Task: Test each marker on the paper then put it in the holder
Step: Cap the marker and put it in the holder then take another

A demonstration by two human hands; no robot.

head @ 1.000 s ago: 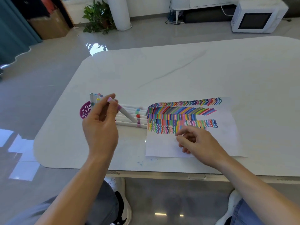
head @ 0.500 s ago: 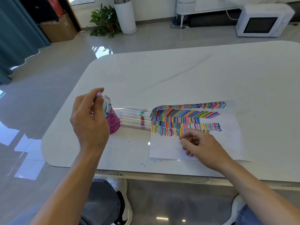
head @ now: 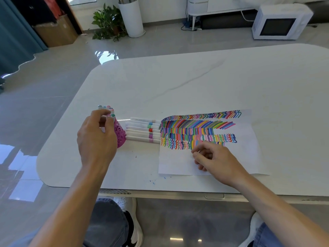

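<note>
A pink perforated holder [head: 120, 135] stands on the white table [head: 195, 82], with several markers [head: 105, 107] upright in it. My left hand [head: 96, 139] is at the holder's left side. Its fingertips pinch a pink-capped marker [head: 108, 115] that stands in the holder. Several white markers [head: 144, 130] lie in a row between the holder and the paper [head: 245, 154]. The paper's upper half is covered in coloured strokes. My right hand [head: 215, 161] rests on the lower part of the paper, fingers loosely curled and holding nothing.
Small ink specks [head: 153, 182] mark the table near its front edge. On the floor beyond the table are a white microwave [head: 279, 24], a potted plant [head: 106, 22] beside a tall white pot [head: 131, 18], and a cardboard box [head: 57, 32].
My left hand carried the pink-capped marker from above the row to the holder and lowered it in among the others. My right hand stayed on the paper.
</note>
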